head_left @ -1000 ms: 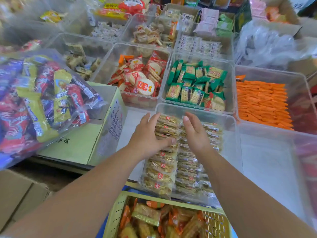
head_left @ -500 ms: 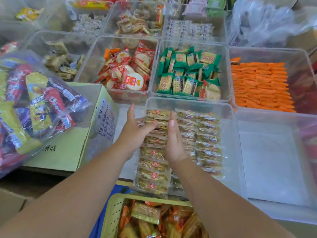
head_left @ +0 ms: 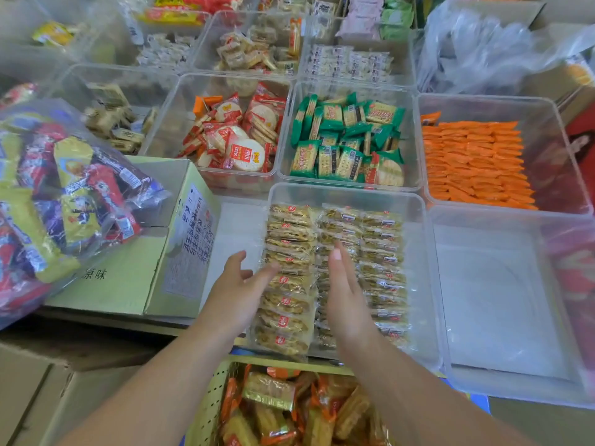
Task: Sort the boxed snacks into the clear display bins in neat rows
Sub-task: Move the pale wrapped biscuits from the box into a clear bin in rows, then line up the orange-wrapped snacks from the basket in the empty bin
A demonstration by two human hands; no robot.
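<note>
A clear display bin [head_left: 421, 252] in front of me holds gold-wrapped snack packs in three neat rows [head_left: 380, 249]. My left hand [head_left: 240, 294] lies with fingers straight along the left side of the leftmost row [head_left: 289, 226]. With its fingers straight and edge-on, my right hand [head_left: 346, 294] stands between the left row and the middle row. Both hands flank the left row and hold nothing. A yellow basket [head_left: 209, 410] below my arms holds loose gold and orange packs [head_left: 270, 391].
An unfilled clear bin [head_left: 502, 304] sits to the right. Behind are bins of red-wrapped rice crackers [head_left: 238, 140], green biscuit packs [head_left: 347, 143] and orange packs [head_left: 473, 162]. A green carton [head_left: 128, 278] and a big bag of mixed snacks [head_left: 58, 194] stand at left.
Both hands have slid back toward me along the left row of packs, and they have spread slightly apart. The view has tilted a little lower.
</note>
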